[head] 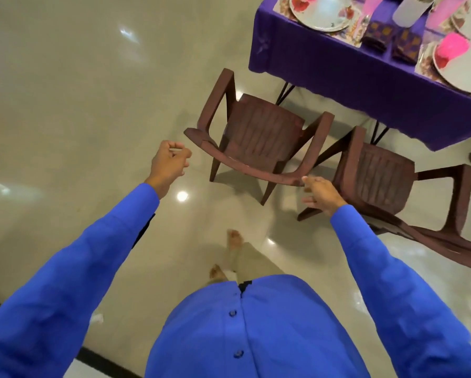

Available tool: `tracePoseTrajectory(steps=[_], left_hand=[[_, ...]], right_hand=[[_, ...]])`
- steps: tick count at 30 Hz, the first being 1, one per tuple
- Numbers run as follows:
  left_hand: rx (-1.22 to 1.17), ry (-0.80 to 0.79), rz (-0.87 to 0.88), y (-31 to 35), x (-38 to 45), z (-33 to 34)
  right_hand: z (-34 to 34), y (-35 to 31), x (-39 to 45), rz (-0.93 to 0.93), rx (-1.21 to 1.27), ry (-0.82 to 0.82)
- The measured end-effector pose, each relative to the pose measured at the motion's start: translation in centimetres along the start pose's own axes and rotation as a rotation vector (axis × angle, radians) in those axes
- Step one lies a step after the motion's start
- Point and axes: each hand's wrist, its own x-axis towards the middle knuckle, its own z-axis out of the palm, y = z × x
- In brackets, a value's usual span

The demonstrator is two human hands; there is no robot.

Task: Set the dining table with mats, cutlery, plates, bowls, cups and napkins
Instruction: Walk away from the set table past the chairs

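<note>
Head camera looks down on a person in a blue shirt [256, 331] standing on a glossy pale floor [65, 91], both arms stretched forward. Their left hand [170, 163] hangs in the air with the fingers curled loosely inward, gripping nothing, just off the back corner of the nearer brown plastic chair [261, 137]. Their right hand [323, 193] is spread, fingers apart and empty, its fingertips at or just beside that chair's backrest rail; whether they touch it I cannot tell. A second brown plastic chair [387, 181] stands just to the right, behind that hand.

Up in the far right corner sits the dining table under a purple cloth [324, 72]. On it I see flowered place mats, a white plate [320, 19] on the left one and another plate [463, 75] on the right, each carrying something bright pink [453, 45]. Two folded dark patterned napkins [377, 36] lie between the mats, with pink cups [438, 15] and a pale tumbler [408, 8] further back. Bare feet [235, 240] show below.
</note>
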Motion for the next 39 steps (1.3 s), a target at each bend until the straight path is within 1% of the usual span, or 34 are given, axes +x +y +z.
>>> tracePoseTrajectory(steps=[1, 3, 8, 11, 15, 17, 19, 20, 23, 27, 32, 36, 39], left_hand=[[0.037, -0.016, -0.005, 0.4, 1.7, -0.4], [0.108, -0.036, -0.005, 0.8, 4.6, -0.7], [0.328, -0.206, -0.016, 1.2, 11.2, -1.6], [0.326, -0.309, -0.034, 1.5, 13.3, -1.5], [0.255, -0.440, -0.175, 2.9, 15.7, -2.1], [0.158, -0.485, -0.283, 3.5, 16.8, -2.7], [-0.059, -0.477, -0.402, 3.1, 17.6, -2.9], [-0.119, -0.461, -0.420, 2.9, 17.7, -2.8], [-0.096, -0.438, -0.390, 3.2, 18.1, -2.3], [-0.073, -0.452, -0.369, 3.9, 18.7, -2.2], [-0.129, -0.436, -0.410, 3.3, 19.2, -2.9], [-0.106, -0.452, -0.389, 3.2, 19.4, -2.4], [-0.107, -0.433, -0.371, 2.8, 19.6, -2.1]], right_hand=[[1.0, -0.6, 0.5, 0.025, 0.051, -0.013], [2.4, -1.0, 1.8, 0.063, 0.126, 0.019], [4.8, -1.9, 4.7, 0.189, 0.232, 0.217], [5.0, -2.3, 4.5, 0.202, 0.181, 0.307], [4.8, -1.1, 4.5, 0.215, 0.152, 0.357], [5.0, -0.6, 4.6, 0.232, 0.160, 0.406], [5.2, 0.0, 4.7, 0.244, 0.197, 0.442], [5.3, 0.1, 4.6, 0.257, 0.221, 0.455], [5.6, -0.5, 3.8, 0.275, 0.295, 0.495], [6.4, -1.5, 3.5, 0.285, 0.305, 0.543], [8.0, -1.9, 4.0, 0.311, 0.399, 0.606], [8.5, -2.1, 4.0, 0.318, 0.388, 0.679], [8.4, -2.7, 4.0, 0.304, 0.356, 0.701]])
